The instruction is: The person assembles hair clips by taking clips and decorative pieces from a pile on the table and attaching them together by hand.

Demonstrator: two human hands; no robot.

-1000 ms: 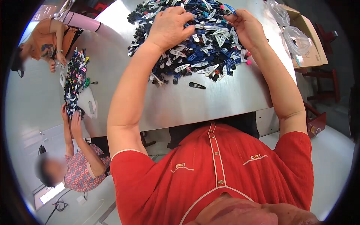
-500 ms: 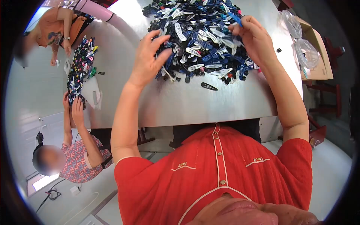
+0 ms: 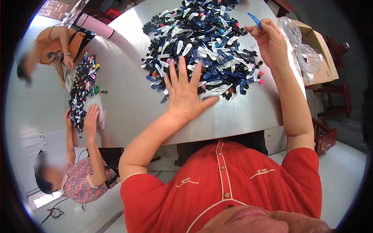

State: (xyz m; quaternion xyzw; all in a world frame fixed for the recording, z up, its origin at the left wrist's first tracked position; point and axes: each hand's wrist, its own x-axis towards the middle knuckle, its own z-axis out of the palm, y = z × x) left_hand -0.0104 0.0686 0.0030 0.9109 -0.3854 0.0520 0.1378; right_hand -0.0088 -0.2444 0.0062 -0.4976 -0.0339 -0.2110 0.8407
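Observation:
A large pile of snap hair clips (image 3: pixel 211 50) in white, navy and black, with small black and pink pieces among them, lies on the metal table. My left hand (image 3: pixel 182 91) is open with fingers spread, its fingertips on the near-left edge of the pile. To the right of the pile, my right hand (image 3: pixel 271 44) is raised and pinches a blue hair clip (image 3: pixel 254 19) between thumb and fingers. The clip points up and to the left.
A cardboard box (image 3: pixel 324 54) with clear plastic bags (image 3: pixel 309 58) stands at the right edge. Two other people are at the left, by a smaller pile of clips (image 3: pixel 82 83). A pink cylinder (image 3: pixel 95 26) lies at the back left of the metal table (image 3: pixel 120 93).
My left hand has moved down and right and spread flat at the pile's near edge. My right hand has come away from the pile to the right, still holding the blue clip.

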